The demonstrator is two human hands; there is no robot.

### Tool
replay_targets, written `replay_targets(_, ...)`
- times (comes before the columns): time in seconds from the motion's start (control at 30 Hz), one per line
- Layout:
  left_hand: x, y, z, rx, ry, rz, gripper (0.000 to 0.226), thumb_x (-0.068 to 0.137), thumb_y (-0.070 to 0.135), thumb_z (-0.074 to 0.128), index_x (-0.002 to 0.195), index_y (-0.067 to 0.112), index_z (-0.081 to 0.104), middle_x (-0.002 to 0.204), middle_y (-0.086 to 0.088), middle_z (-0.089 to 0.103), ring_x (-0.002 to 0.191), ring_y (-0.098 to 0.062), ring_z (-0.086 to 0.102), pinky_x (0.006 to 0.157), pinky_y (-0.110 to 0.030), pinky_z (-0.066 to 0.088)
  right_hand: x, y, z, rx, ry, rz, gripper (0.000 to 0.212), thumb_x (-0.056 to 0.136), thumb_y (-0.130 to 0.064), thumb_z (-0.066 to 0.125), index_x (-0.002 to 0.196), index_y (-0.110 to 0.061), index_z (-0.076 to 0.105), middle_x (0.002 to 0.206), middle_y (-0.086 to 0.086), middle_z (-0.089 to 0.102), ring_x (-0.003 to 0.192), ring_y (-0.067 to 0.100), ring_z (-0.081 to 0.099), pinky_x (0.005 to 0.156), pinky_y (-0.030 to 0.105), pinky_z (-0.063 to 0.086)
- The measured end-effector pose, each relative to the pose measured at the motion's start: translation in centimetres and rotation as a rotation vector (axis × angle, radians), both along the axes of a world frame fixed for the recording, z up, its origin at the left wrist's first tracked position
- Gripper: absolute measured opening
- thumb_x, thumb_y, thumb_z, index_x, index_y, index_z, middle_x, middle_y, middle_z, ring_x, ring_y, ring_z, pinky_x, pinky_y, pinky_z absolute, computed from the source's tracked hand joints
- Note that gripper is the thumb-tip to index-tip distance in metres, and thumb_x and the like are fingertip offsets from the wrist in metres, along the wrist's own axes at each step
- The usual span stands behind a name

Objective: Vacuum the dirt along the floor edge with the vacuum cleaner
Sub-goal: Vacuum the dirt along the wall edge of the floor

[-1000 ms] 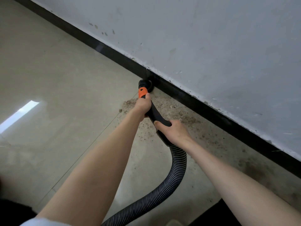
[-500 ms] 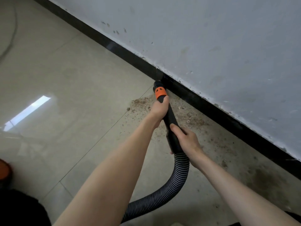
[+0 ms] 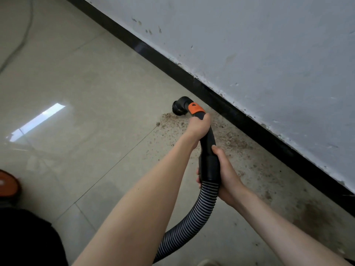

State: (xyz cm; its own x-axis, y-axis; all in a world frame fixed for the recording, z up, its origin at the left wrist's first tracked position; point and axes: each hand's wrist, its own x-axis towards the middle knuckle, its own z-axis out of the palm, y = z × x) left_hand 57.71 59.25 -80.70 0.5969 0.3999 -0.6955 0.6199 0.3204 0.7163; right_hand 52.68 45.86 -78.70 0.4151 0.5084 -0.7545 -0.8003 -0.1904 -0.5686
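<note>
Nearest the camera, two bare forearms are seen reaching forward over the glossy tiled floor (image 3: 80,89), and a ribbed grey-black hose (image 3: 194,217) is seen curling up between them from the bottom edge of the view. The hose is joined to the black handle tube (image 3: 209,150) of the vacuum cleaner. The lower end of that tube, just above the hose joint, is gripped by the right hand (image 3: 228,177), whose fingers are wrapped round it from the right with the thumb laid along its upper side. Farther up, the tube is clasped from the left by the left hand (image 3: 197,127), fingers curled tightly round it just below an orange collar (image 3: 194,108). Beyond the collar, the black round brush nozzle (image 3: 178,107) is angled down to the left and is held at the far left tip of a patch of brown dirt (image 3: 226,139); whether the bristles touch the floor cannot be told. The dirt is spread along the floor beside the black skirting board (image 3: 249,123), thinning towards the right into darker stains. Above the skirting a scuffed white wall (image 3: 269,45) is seen. At the left edge, part of an orange and black object (image 3: 7,186) is visible, and a thin cable (image 3: 23,35) is seen lying on the floor in the far left corner.
</note>
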Motion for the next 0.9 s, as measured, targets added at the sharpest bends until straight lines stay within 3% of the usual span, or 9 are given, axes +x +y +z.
replay_targets(0.1, -1.1, 0.4, 0.0, 0.010, 0.021, 0.029, 0.051, 0.097, 0.040, 0.042, 0.128, 0.000, 0.039, 0.088, -0.006, 0.049, 0.084, -0.023, 0.053, 0.075, -0.034, 0.045, -0.6, 0.2, -0.3, -0.011, 0.003, 0.045, 0.050, 0.094, -0.054, 0.044, 0.087, -0.006, 0.058, 0.063, 0.014, 0.058, 0.050, 0.027, 0.057, 0.048, 0.029, 0.047)
replay_targets(0.27, -3.1, 1.2, 0.1, 0.007, 0.020, 0.096, 0.049, 0.098, 0.039, 0.041, 0.128, 0.001, 0.038, 0.085, -0.004, 0.049, 0.078, -0.019, 0.052, 0.067, -0.030, 0.045, -1.6, 0.6, -0.4, -0.032, 0.016, 0.117, 0.052, 0.092, -0.056, 0.048, 0.086, -0.006, 0.059, 0.063, 0.014, 0.059, 0.052, 0.027, 0.058, 0.048, 0.030, 0.048)
replay_targets(0.33, -3.8, 1.5, 0.2, 0.009, 0.031, 0.115, 0.049, 0.098, 0.039, 0.041, 0.128, 0.001, 0.037, 0.089, -0.005, 0.049, 0.084, -0.021, 0.053, 0.071, -0.032, 0.046, -1.9, 0.8, -0.2, -0.046, 0.013, 0.141, 0.052, 0.091, -0.057, 0.049, 0.084, -0.006, 0.059, 0.063, 0.013, 0.060, 0.052, 0.027, 0.058, 0.049, 0.030, 0.048)
replay_targets(0.5, -5.0, 2.0, 0.1, 0.014, 0.034, 0.144, 0.039, 0.098, 0.040, 0.040, 0.112, 0.004, 0.043, 0.083, -0.004, 0.048, 0.079, -0.020, 0.051, 0.072, -0.032, 0.044, -2.6, 1.2, 0.1, -0.086, -0.028, 0.193, 0.052, 0.091, -0.055, 0.050, 0.084, -0.004, 0.059, 0.064, 0.014, 0.061, 0.053, 0.027, 0.059, 0.050, 0.030, 0.049)
replay_targets(0.63, -6.1, 2.5, 0.1, -0.010, 0.030, 0.170, 0.043, 0.098, 0.040, 0.040, 0.116, 0.001, 0.046, 0.082, -0.005, 0.049, 0.078, -0.020, 0.052, 0.072, -0.032, 0.045, -3.2, 1.4, 0.4, -0.108, -0.066, 0.219, 0.050, 0.092, -0.053, 0.050, 0.087, -0.003, 0.059, 0.064, 0.015, 0.062, 0.052, 0.028, 0.060, 0.049, 0.029, 0.049)
replay_targets(0.77, -7.4, 3.1, 0.4, -0.024, 0.023, 0.220, 0.035, 0.098, 0.039, 0.042, 0.101, 0.005, 0.048, 0.080, -0.005, 0.050, 0.071, -0.018, 0.052, 0.066, -0.030, 0.045, -3.8, 2.0, 0.7, -0.130, -0.120, 0.262, 0.049, 0.093, -0.051, 0.052, 0.087, -0.004, 0.061, 0.064, 0.016, 0.064, 0.052, 0.028, 0.061, 0.049, 0.030, 0.051)
replay_targets(0.9, -9.6, 3.7, 0.4, -0.069, -0.007, 0.293, 0.030, 0.097, 0.038, 0.045, 0.096, 0.009, 0.050, 0.079, -0.004, 0.050, 0.070, -0.017, 0.052, 0.069, -0.032, 0.046, -4.6, 2.5, 1.0, -0.130, -0.229, 0.330, 0.042, 0.094, -0.047, 0.054, 0.082, -0.007, 0.061, 0.062, 0.015, 0.065, 0.048, 0.028, 0.061, 0.045, 0.028, 0.050)
